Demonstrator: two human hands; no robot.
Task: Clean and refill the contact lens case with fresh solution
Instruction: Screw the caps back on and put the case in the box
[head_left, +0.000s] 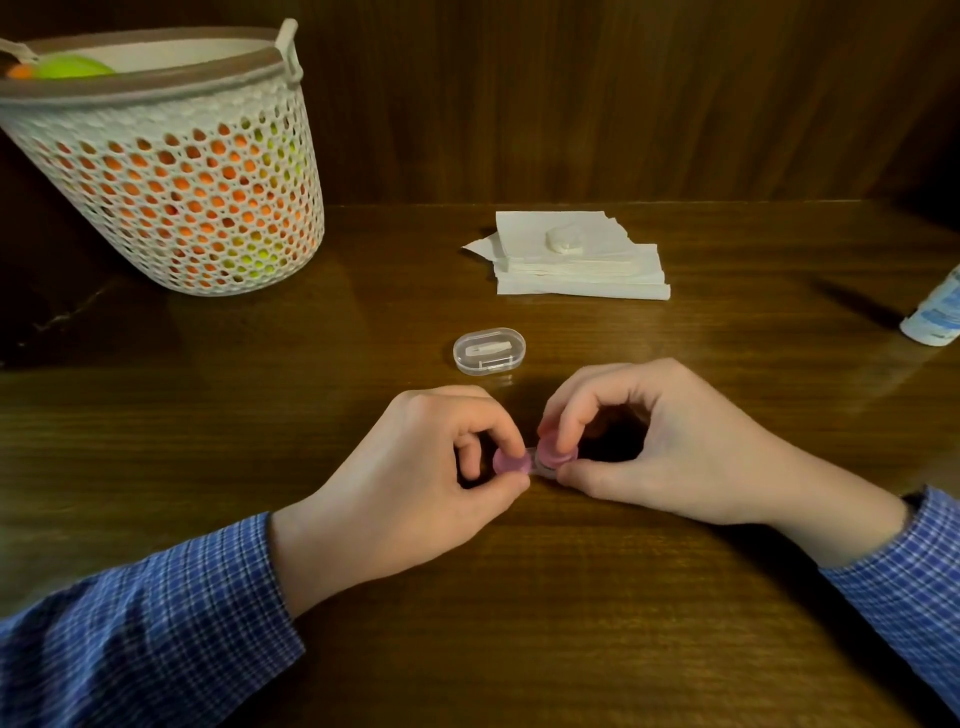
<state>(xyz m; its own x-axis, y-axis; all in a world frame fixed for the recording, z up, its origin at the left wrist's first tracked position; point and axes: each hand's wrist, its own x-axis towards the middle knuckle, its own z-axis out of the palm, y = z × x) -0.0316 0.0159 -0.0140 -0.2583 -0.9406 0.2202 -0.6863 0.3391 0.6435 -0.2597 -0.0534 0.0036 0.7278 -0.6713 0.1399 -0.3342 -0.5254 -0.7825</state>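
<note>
A small contact lens case (535, 462) with two pink round caps lies on the brown wooden table (519, 597), between my hands. My left hand (415, 483) pinches the left pink cap (510, 461) between thumb and forefinger. My right hand (660, 441) pinches the right pink cap (556, 453) with curled fingers and thumb. The solution bottle (935, 312), white with a blue label, stands at the right edge, partly cut off by the frame.
A stack of white tissues (576, 260) with a crumpled wad on top lies behind the hands. A clear oval plastic box (489, 351) sits just beyond them. A white mesh basket (171, 171) holding orange and green items stands far left. A dark wood wall rises behind.
</note>
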